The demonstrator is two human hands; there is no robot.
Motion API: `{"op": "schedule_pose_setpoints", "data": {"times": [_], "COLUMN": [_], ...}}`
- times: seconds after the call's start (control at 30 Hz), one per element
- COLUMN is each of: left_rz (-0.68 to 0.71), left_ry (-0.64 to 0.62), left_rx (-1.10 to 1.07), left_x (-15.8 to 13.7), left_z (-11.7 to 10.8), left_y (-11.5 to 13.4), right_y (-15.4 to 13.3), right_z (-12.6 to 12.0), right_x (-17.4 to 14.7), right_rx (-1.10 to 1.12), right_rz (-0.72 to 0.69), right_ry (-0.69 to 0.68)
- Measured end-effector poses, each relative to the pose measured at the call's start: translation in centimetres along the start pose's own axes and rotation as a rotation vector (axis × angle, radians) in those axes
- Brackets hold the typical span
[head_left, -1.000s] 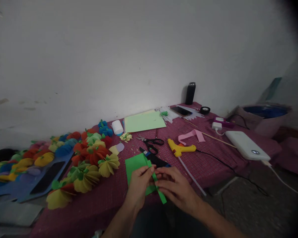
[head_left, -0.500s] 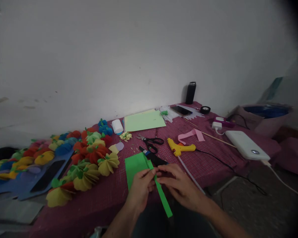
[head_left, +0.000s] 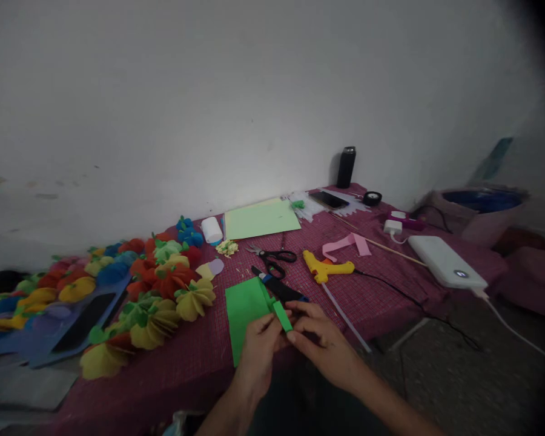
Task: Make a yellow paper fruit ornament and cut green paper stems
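A green paper strip (head_left: 282, 316), doubled over into a short piece, is held up between my two hands at the table's front edge. My left hand (head_left: 260, 344) pinches it from the left. On the other side, the fingers of my right hand (head_left: 323, 340) close on its lower end. Under and beside my left hand lies a green sheet (head_left: 241, 306). Just beyond the hands rests a dark utility knife (head_left: 284, 290), with black-handled scissors (head_left: 276, 257) behind it. To the right is a yellow glue gun (head_left: 327, 267) with a glue stick in it.
Colourful paper pumpkins (head_left: 157, 284) crowd the table's left. Pale green sheets (head_left: 261, 221) lie at the back, near a phone (head_left: 329, 200) and a black bottle (head_left: 346, 168). A pink strip (head_left: 345, 243), a wooden stick (head_left: 390, 249) and a white power bank (head_left: 445, 260) are on the right.
The green strip hung down long between my hands; now its lower part is folded up, leaving a short doubled piece. My right hand's fingers have closed in on its end.
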State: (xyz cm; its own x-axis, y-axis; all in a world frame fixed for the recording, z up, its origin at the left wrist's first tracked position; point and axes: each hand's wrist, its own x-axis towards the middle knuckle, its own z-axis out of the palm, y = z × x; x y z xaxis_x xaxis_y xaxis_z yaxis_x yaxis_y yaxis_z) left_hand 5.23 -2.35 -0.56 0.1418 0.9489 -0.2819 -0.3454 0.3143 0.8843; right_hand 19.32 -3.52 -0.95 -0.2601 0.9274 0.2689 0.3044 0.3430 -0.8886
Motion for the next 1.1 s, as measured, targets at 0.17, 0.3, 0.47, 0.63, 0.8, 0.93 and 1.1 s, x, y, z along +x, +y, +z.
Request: {"op": "schedule_pose_setpoints", "data": {"times": [0.17, 0.3, 0.47, 0.63, 0.8, 0.93, 1.1], "left_rz": [0.022, -0.01, -0.016, 0.014, 0.025, 0.03, 0.051], "left_ry": [0.02, 0.075, 0.074, 0.088, 0.08, 0.095, 0.102], "left_rx": [0.01, -0.011, -0.029, -0.004, -0.006, -0.004, -0.001], "left_x": [0.0, -0.07, -0.31, -0.34, -0.31, -0.31, -0.23], "left_z": [0.24, 0.28, 0.49, 0.48, 0.3, 0.47, 0.35], "left_y": [-0.1, 0.18, 0.1, -0.17, -0.5, -0.69, -0.32], "right_y": [-0.04, -0.01, 0.12, 0.22, 0.17, 0.13, -0.08], "right_z": [-0.07, -0.07, 0.06, 0.03, 0.06, 0.17, -0.01], "right_x": [0.01, -0.12, -0.04, 0.17, 0.39, 0.64, 0.49], "right_rx": [0.068, 0.07, 0.027, -0.019, -0.035, -0.032, -0.025], "right_rz": [0.047, 0.051, 0.098, 0.126, 0.136, 0.133, 0.13], "right_ry": [-0.022, -0.049, -0.009, 0.006, 0.0, 0.012, -0.001]}}
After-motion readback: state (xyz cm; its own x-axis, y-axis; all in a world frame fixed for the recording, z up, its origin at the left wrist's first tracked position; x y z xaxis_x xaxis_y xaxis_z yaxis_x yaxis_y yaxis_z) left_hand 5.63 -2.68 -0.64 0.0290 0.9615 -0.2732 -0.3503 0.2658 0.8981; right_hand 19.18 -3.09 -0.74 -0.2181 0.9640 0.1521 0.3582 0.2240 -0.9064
